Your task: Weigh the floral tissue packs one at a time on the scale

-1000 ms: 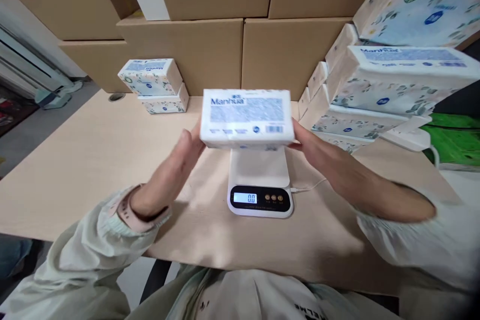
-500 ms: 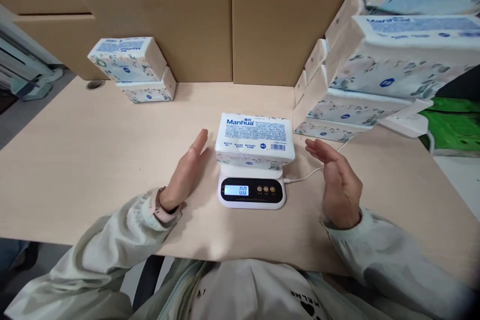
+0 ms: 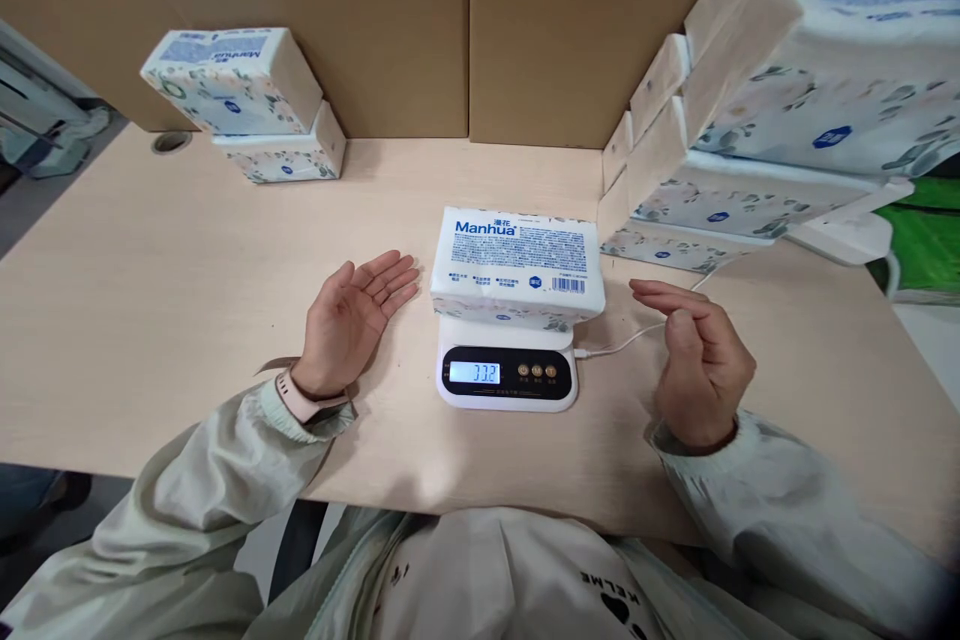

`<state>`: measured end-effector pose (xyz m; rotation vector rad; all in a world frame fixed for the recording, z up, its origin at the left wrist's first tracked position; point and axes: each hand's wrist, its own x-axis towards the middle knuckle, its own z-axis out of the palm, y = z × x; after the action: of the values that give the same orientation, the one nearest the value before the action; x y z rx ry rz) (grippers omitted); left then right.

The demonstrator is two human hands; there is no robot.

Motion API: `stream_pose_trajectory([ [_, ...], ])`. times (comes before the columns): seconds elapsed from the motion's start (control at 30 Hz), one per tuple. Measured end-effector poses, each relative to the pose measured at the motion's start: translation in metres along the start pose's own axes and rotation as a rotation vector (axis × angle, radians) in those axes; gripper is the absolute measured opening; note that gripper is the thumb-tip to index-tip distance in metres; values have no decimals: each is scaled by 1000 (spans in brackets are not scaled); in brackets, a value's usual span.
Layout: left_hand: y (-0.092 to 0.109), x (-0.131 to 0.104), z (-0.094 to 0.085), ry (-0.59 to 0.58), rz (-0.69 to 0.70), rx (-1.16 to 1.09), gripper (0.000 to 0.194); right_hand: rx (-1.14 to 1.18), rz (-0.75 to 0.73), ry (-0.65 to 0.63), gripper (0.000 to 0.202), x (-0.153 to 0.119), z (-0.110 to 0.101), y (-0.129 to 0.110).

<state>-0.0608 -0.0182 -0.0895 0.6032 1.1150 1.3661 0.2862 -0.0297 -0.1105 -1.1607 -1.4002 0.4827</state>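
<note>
Where zero showed, the scale (image 3: 508, 380) reads higher.

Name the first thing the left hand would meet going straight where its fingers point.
Most likely the left end of the Manhua pack on the scale: the left hand points toward it, not touching. Hand height is hard to judge from this view.

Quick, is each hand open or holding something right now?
Left hand: open, holding nothing, beside the white rectangular plastic-wrapped pack with blue print.
Right hand: loosely open, nothing visible in it.
</note>
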Motion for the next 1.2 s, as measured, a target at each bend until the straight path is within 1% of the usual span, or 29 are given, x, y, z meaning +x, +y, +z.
stream_pose_trajectory([
  [0.2,-1,0,0,2,7,0,47,31,-42,43,11,3,4,3],
  [0.3,-1,0,0,3,5,0,45,12,-35,22,12,4,3,5],
  [0.5,0,0,-1,-2,-2,6,44,-20,-101,-27,10,4,0,6],
  [0.87,0,0,0,0,-2,-21,42,-39,-94,-53,12,4,0,7],
  [1.2,1,-1,-1,5,6,-13,45,-57,-86,-88,15,3,0,10],
])
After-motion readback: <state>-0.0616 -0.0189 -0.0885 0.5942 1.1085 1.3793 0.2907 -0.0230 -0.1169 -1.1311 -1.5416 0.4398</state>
